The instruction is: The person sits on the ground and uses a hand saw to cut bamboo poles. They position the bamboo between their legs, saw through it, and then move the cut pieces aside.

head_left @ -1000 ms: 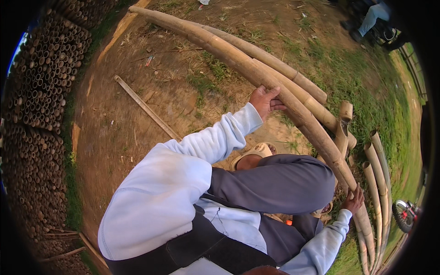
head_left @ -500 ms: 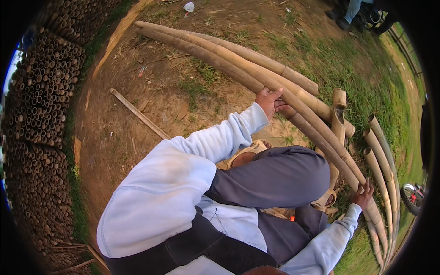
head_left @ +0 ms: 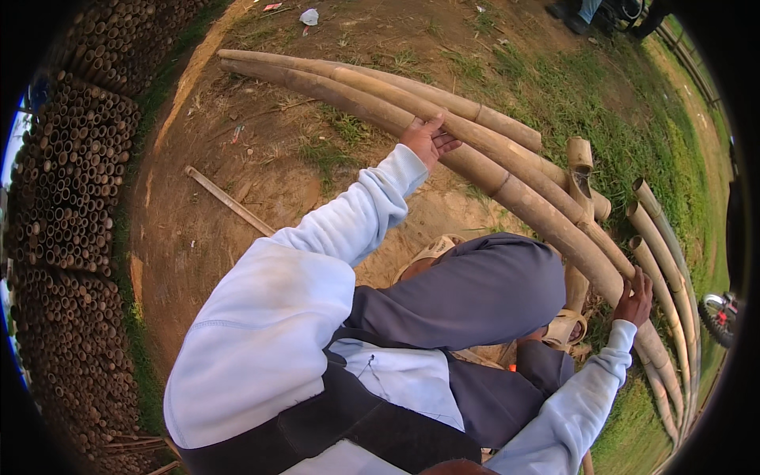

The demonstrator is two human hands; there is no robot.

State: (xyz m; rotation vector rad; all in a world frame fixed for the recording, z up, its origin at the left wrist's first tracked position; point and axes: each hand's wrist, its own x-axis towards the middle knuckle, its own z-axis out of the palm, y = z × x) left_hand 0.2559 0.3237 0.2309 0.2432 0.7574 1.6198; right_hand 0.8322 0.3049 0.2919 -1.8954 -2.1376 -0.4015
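Observation:
Two long bamboo poles run side by side from the upper left toward my right knee: a nearer, thicker bamboo pole (head_left: 530, 204) and a farther, thinner bamboo pole (head_left: 495, 146). My left hand (head_left: 430, 142) lies across the nearer one with thumb and fingers stretched apart, fingertips against the farther one. At their right end my right hand (head_left: 633, 299) is closed round bamboo; which of the two it grips is partly hidden by the hand. Beyond them a notched bamboo post (head_left: 580, 170) stands up close to the poles.
Another bamboo pole (head_left: 507, 127) lies just beyond. Several bamboo poles (head_left: 657, 273) rest on the grass at right. A thin split strip (head_left: 229, 200) lies on the dirt. Stacked bamboo (head_left: 71, 174) fills the left side. A motorcycle wheel (head_left: 716, 319) and a person's leg (head_left: 586, 12) show at the edges.
My left hand has moved up and left along the poles, its fingers spreading. The nearer pole has shifted toward me, and my right hand has risen slightly.

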